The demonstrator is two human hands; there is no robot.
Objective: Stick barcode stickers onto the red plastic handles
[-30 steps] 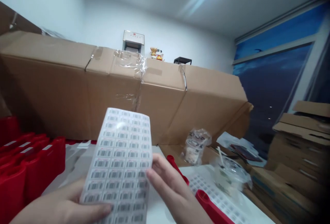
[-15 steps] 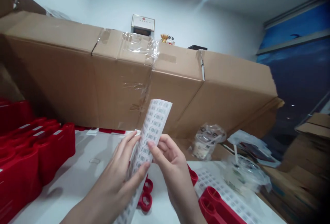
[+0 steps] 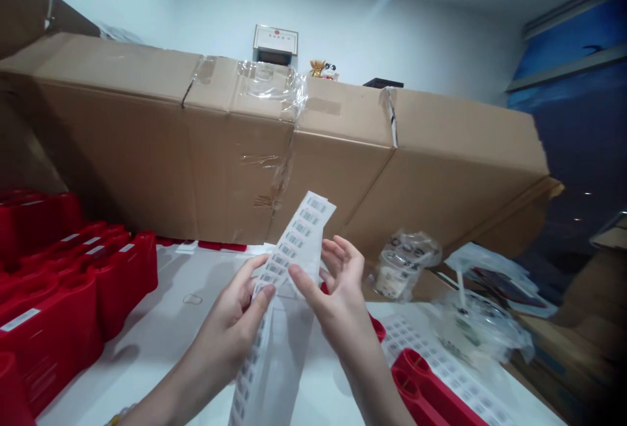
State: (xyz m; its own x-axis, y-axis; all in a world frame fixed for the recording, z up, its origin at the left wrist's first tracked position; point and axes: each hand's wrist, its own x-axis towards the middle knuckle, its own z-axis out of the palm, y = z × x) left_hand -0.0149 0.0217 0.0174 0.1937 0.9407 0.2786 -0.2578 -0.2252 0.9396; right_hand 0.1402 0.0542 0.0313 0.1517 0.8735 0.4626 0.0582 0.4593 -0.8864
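A white sheet of barcode labels stands tilted in front of me, partly folded over so that its plain back shows beside a column of printed labels. My left hand pinches the sheet's left edge, thumb in front and fingers behind. My right hand lays its thumb against the sheet's face, the other fingers curved at and behind the right edge; their contact is partly hidden. To the right, a second label sheet lies flat on the white table, beside a red part with round holes.
Several red parts with white labels crowd the left side. A large cardboard box spans the back. A bagged cup and a cup with a straw in plastic stand right. A rubber band lies left of centre.
The sheet has gone from a curved roll with its printed face outward to a folded shape showing its plain back. My right hand's fingers have spread slightly upward. The view has shifted a little.
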